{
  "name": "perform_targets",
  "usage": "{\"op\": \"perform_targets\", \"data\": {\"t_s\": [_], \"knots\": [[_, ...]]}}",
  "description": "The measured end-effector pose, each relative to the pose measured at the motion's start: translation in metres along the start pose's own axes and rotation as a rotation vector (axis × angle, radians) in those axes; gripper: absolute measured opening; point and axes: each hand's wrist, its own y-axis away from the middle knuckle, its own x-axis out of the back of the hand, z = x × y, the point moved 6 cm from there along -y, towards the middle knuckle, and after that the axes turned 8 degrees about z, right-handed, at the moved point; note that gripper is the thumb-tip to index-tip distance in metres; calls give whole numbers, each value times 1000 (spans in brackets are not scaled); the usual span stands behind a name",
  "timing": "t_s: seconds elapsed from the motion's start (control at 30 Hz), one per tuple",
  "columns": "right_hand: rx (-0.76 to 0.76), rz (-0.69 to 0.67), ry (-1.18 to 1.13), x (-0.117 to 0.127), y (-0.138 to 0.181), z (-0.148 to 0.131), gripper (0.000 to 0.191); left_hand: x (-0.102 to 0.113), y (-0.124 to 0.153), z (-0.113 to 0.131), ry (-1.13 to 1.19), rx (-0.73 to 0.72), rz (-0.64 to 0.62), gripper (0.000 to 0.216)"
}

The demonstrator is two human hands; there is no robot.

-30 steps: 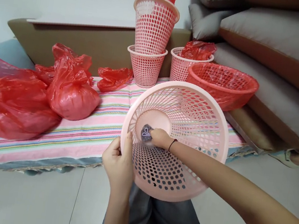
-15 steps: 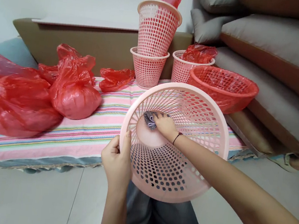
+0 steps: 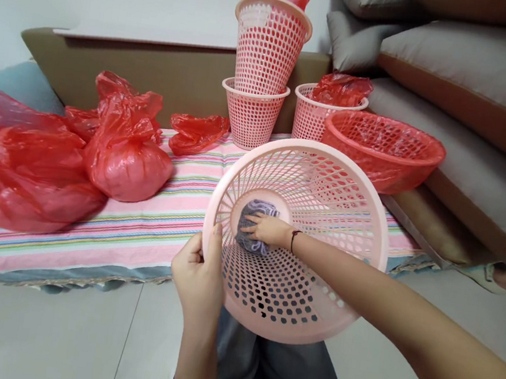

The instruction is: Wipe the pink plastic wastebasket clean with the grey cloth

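My left hand grips the near left rim of a pale pink perforated plastic basket, thumb inside, holding it tilted on my lap with its opening toward me. My right hand reaches inside and presses a grey cloth flat against the solid round bottom of the basket. A thin dark band sits on my right wrist.
Red plastic bags lie on a striped mat to the left. Stacked pink mesh bins, another bin with a red bag and a red-lined wide basket stand behind. A sofa is on the right, tiled floor below.
My right hand has slid the grey cloth around the basket bottom, up toward the far edge and then back down to the lower middle, with the cloth now spread wider. My left hand kept its grip.
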Motion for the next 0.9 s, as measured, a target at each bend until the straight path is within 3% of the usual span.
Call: {"op": "perform_targets", "data": {"t_s": [0.2,0.4,0.6,0.73,0.9], "knots": [[165,-92,50,-4,13,8,25,3,2,0,24,5,-8,47],[282,-42,149,11,20,3,30,0,6,4,35,-10,-16,50],[443,-15,178,17,5,1,22,-2,6,6,-4,-12,-25,47],[328,50,196,15,0,20,27,0,3,3,-14,8,-13,46],[-7,132,214,13,6,42,40,3,-3,-7,29,85,5,44]]}}
